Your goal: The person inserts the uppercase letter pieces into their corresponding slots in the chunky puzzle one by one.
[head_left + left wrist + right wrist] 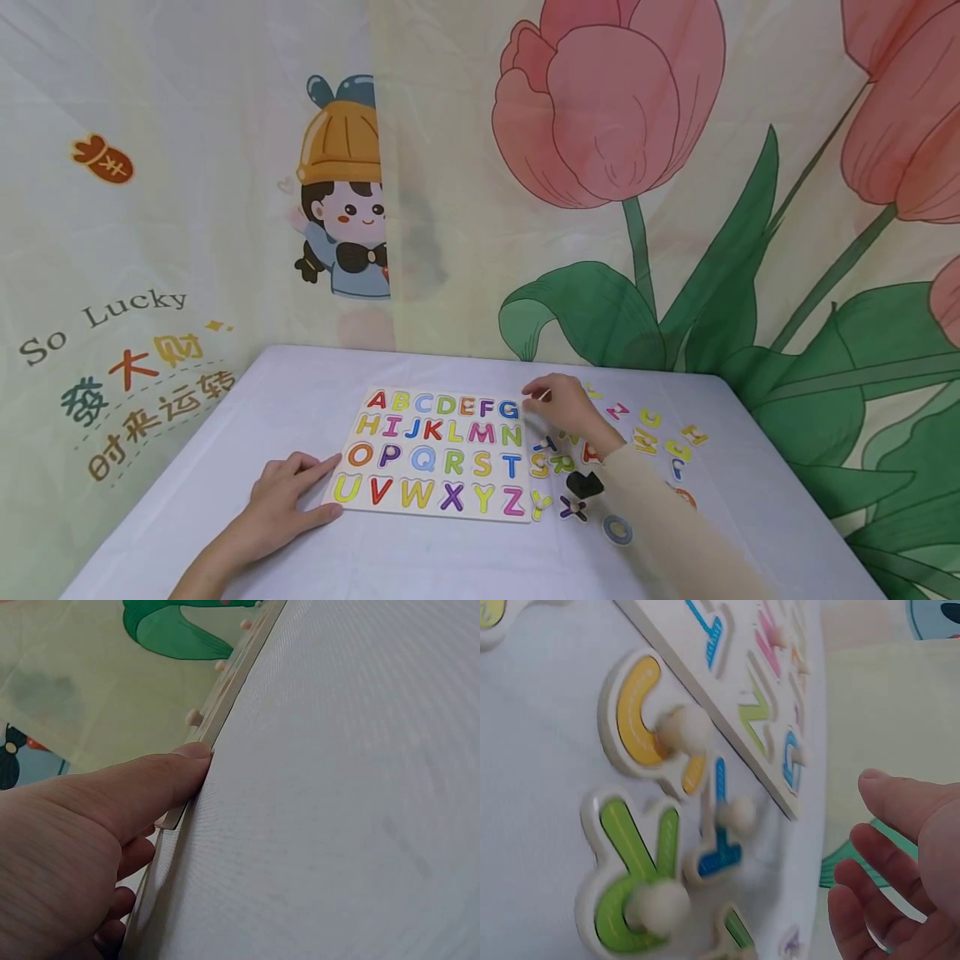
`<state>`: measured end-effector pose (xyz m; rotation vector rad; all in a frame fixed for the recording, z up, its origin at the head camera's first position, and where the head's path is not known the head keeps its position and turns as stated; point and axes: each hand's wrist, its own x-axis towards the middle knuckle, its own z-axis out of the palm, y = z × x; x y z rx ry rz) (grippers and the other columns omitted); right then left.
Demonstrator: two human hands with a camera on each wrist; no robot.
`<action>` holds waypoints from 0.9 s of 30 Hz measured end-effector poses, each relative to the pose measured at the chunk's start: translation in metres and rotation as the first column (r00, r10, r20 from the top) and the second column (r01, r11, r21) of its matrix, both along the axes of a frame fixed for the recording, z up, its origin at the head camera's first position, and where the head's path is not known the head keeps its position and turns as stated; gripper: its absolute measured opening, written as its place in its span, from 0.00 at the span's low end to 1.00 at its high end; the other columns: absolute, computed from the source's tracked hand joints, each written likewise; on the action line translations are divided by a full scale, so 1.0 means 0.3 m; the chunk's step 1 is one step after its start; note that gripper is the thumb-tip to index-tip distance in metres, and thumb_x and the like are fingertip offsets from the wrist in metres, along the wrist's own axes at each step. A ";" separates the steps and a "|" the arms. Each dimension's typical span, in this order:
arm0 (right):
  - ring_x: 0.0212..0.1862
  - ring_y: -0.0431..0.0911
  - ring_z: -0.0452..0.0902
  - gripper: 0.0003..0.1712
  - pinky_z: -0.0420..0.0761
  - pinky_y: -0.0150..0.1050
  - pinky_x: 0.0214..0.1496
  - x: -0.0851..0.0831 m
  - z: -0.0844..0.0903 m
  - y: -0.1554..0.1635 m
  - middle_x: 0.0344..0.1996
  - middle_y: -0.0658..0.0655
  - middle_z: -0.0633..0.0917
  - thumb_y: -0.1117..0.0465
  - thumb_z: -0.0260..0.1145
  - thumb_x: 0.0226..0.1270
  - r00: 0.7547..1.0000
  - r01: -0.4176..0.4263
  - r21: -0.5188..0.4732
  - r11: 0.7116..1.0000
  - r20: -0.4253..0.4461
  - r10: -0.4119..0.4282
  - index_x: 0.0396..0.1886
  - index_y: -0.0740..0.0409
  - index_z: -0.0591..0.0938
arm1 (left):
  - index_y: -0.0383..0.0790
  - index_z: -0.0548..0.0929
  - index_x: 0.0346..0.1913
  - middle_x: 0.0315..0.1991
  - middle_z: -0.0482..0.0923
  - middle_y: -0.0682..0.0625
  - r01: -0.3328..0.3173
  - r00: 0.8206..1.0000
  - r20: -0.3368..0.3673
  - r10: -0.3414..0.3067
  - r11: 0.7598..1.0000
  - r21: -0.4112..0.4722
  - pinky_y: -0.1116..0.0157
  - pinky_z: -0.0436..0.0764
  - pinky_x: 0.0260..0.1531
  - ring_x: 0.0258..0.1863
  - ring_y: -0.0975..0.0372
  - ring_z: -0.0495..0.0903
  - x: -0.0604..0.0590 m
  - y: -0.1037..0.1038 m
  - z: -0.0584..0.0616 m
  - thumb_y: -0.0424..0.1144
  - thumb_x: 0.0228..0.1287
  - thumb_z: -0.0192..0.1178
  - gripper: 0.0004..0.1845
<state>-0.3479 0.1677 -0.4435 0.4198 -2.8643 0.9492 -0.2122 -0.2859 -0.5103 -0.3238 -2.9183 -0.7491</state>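
Observation:
A white wooden alphabet puzzle board point(465, 510) lies on the table, rows of coloured letters running from A to Z. Small knobs stand up on some letters, among them the purple P point(389, 455) and the blue G point(508, 409). My left hand point(281, 500) rests against the board's left edge, thumb and fingers extended; its thumb point(150, 780) touches the rim in the left wrist view. Beside the board's top right corner, near the G, hovers my right hand point(566, 408). In the right wrist view its thumb point(904, 802) and loosely bent fingers are apart, holding nothing.
Loose knobbed letters lie right of the board: a yellow S point(634, 712), a green R point(619, 907), a purple X point(574, 508) and several others. A black piece point(585, 484) is among them. A grey-blue O point(618, 530) lies nearer the front. Printed curtains point(450, 167) hang behind the table.

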 end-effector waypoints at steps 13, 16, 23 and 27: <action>0.43 0.46 0.80 0.13 0.81 0.41 0.46 0.122 0.049 0.088 0.40 0.51 0.87 0.59 0.77 0.69 0.999 0.003 0.026 1.000 -0.036 -0.002 0.49 0.58 0.91 | 0.46 0.78 0.75 0.53 0.73 0.53 -0.012 0.999 0.045 0.012 1.000 -0.007 0.52 0.66 0.49 0.53 0.53 0.65 -0.002 0.000 0.009 0.65 0.57 0.76 0.46; 0.42 0.45 0.79 0.11 0.80 0.38 0.44 0.164 0.022 0.091 0.39 0.49 0.87 0.59 0.78 0.68 0.999 0.041 0.010 0.999 -0.030 -0.041 0.48 0.55 0.92 | 0.46 0.79 0.74 0.53 0.73 0.53 -0.011 0.999 0.035 0.011 1.000 -0.008 0.52 0.66 0.49 0.52 0.54 0.65 -0.002 0.001 0.012 0.65 0.57 0.76 0.46; 0.39 0.44 0.77 0.10 0.80 0.35 0.39 0.227 -0.043 0.086 0.35 0.48 0.85 0.58 0.80 0.65 0.993 0.120 -0.011 0.993 -0.018 -0.120 0.44 0.53 0.92 | 0.46 0.79 0.74 0.53 0.73 0.53 0.000 1.000 0.025 0.000 1.000 -0.002 0.52 0.66 0.49 0.52 0.54 0.65 -0.003 0.001 0.014 0.65 0.57 0.76 0.45; 0.37 0.43 0.75 0.09 0.78 0.37 0.38 0.238 -0.065 0.075 0.32 0.47 0.83 0.58 0.81 0.64 0.992 0.129 -0.007 0.992 0.009 -0.129 0.42 0.53 0.91 | 0.46 0.79 0.74 0.53 0.73 0.53 -0.003 1.000 0.020 0.003 1.000 0.000 0.53 0.65 0.49 0.52 0.54 0.65 0.002 0.000 0.009 0.64 0.57 0.76 0.45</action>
